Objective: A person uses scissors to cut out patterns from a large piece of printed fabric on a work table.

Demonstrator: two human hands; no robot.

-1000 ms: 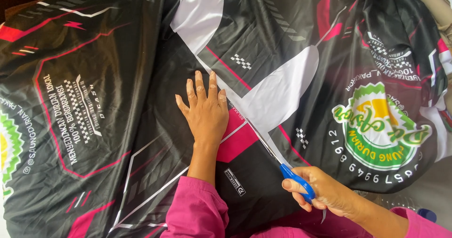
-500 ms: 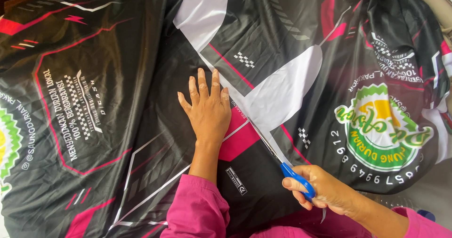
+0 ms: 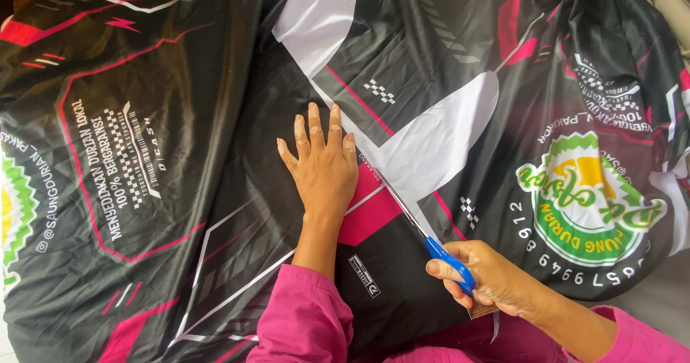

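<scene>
The left hand [image 3: 325, 167] has crept slightly forward, flat with fingers spread on the printed black fabric [image 3: 180, 190]. Just beside it, the right hand's [image 3: 492, 280] grip closes around blue-handled scissors [image 3: 424, 237], blades in the fabric.

Over the last second the flat left hand [image 3: 325, 167] slid slightly up and to the right on the glossy black printed fabric with pink and white panels [image 3: 215, 154]. The blue-handled scissors [image 3: 424, 230] in the right hand [image 3: 489, 280] seemed to have advanced a little along the cut, though the blades were hard to follow.
</scene>
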